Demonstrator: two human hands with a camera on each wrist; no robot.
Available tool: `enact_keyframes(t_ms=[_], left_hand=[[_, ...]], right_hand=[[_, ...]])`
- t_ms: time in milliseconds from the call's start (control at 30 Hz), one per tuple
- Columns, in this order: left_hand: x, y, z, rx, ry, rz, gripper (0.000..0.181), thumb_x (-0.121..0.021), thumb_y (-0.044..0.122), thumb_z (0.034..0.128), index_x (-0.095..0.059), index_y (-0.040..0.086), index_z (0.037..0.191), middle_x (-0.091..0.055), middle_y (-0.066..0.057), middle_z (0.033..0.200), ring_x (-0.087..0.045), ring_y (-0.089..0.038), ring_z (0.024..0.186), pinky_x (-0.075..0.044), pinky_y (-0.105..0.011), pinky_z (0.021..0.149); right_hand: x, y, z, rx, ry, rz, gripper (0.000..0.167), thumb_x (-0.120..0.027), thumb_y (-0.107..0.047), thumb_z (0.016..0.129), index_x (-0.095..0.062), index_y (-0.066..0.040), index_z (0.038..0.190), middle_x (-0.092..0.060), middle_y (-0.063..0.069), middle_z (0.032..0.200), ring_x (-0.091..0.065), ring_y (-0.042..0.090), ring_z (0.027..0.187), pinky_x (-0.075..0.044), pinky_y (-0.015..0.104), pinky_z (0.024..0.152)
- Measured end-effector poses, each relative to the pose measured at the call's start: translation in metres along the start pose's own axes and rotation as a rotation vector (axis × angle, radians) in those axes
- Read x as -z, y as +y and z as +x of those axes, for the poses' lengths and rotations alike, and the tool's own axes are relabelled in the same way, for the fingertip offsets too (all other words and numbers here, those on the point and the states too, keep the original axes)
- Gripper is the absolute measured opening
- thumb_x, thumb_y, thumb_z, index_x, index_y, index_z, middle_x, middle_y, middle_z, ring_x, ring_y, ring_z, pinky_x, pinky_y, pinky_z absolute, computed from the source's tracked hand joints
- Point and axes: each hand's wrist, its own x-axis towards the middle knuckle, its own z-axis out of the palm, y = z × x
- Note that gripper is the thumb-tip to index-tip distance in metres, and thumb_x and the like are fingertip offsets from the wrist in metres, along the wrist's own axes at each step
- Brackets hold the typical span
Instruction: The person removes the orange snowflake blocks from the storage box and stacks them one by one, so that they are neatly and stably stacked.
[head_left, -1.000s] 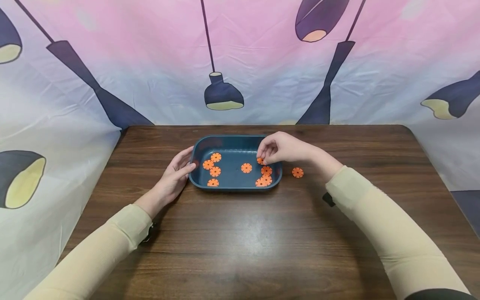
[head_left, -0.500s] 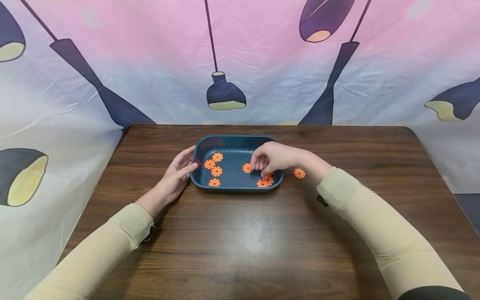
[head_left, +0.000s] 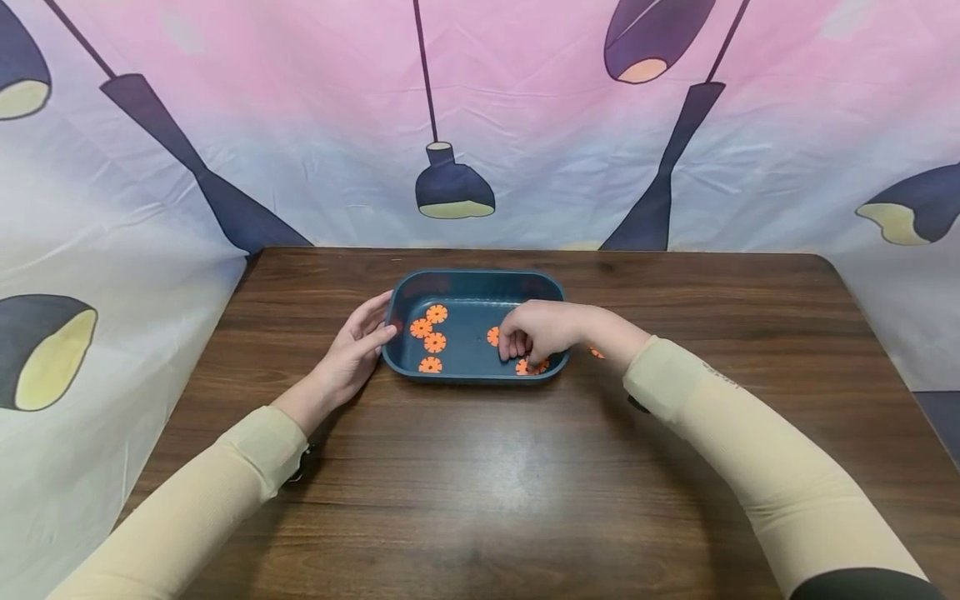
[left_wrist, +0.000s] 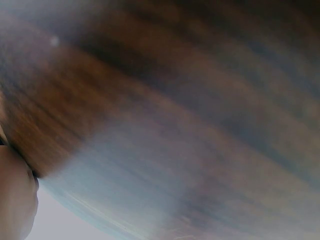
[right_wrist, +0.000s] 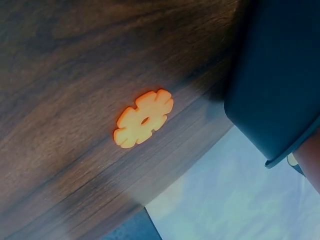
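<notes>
Several orange notched discs (head_left: 435, 342) lie in a dark blue tray (head_left: 480, 379), with four of them at its left end. My left hand (head_left: 348, 354) grips the tray's left end, thumb at the rim and fingers behind the wall. Reaching over the right end, my right hand (head_left: 543, 329) has its fingers bent and its thumb down at the discs in the front right corner. Whether it pinches one is hidden. Another orange disc (right_wrist: 144, 120) lies on the table outside the tray, partly covered by my right forearm in the head view.
The brown wooden table (head_left: 465, 467) extends around the tray. Behind it hangs a pink and blue cloth (head_left: 330, 108) printed with dark lamps. The left wrist view shows mostly blurred table (left_wrist: 150, 100) and a bit of skin at its left edge.
My right hand has moved forward from the tray's back right part to its front right corner. The forearm now covers part of the loose disc. My left hand keeps its grip.
</notes>
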Motion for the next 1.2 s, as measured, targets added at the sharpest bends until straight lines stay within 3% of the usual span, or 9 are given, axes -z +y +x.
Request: enact_keyframes(t_ms=[233, 600, 833, 1200], left_hand=[[-0.0007, 0.0009, -0.0003, 0.003, 0.0, 0.004, 0.054, -0.054, 0.007, 0.1095, -0.044, 0.023, 0.159, -0.05, 0.009, 0.15, -0.049, -0.01, 0.135, -0.046, -0.021, 0.109], [-0.0004, 0.0013, -0.0001, 0.004, -0.001, 0.014, 0.054, -0.054, 0.007, 0.1098, -0.043, 0.023, 0.16, -0.049, 0.009, 0.152, -0.049, -0.011, 0.135, -0.045, -0.021, 0.11], [-0.0005, 0.0014, -0.0002, 0.009, -0.001, 0.023, 0.055, -0.052, 0.007, 0.1099, -0.042, 0.023, 0.161, -0.049, 0.009, 0.151, -0.048, -0.011, 0.136, -0.044, -0.022, 0.11], [0.0, 0.0017, -0.0008, 0.011, 0.004, 0.019, 0.054, -0.054, 0.008, 0.1098, -0.043, 0.024, 0.16, -0.049, 0.01, 0.151, -0.048, -0.01, 0.136, -0.045, -0.021, 0.11]], right_hand=[[-0.0033, -0.0034, 0.0022, -0.001, -0.003, -0.11, 0.025, -0.08, 0.007, 0.089, -0.074, -0.008, 0.109, -0.067, 0.006, 0.104, -0.063, 0.017, 0.092, -0.057, 0.029, 0.086], [-0.0079, -0.0008, 0.0065, -0.004, 0.001, -0.164, 0.02, -0.08, 0.004, 0.09, -0.073, -0.012, 0.097, -0.067, 0.001, 0.094, -0.061, 0.011, 0.082, -0.056, 0.026, 0.077], [-0.0074, -0.001, 0.0067, -0.007, 0.015, -0.157, 0.018, -0.077, 0.004, 0.091, -0.074, -0.013, 0.092, -0.068, 0.001, 0.09, -0.061, 0.011, 0.078, -0.054, 0.025, 0.073], [-0.005, 0.0011, 0.0087, 0.041, 0.119, -0.081, 0.014, -0.072, 0.001, 0.096, -0.075, -0.012, 0.093, -0.07, 0.003, 0.089, -0.061, 0.012, 0.079, -0.054, 0.026, 0.075]])
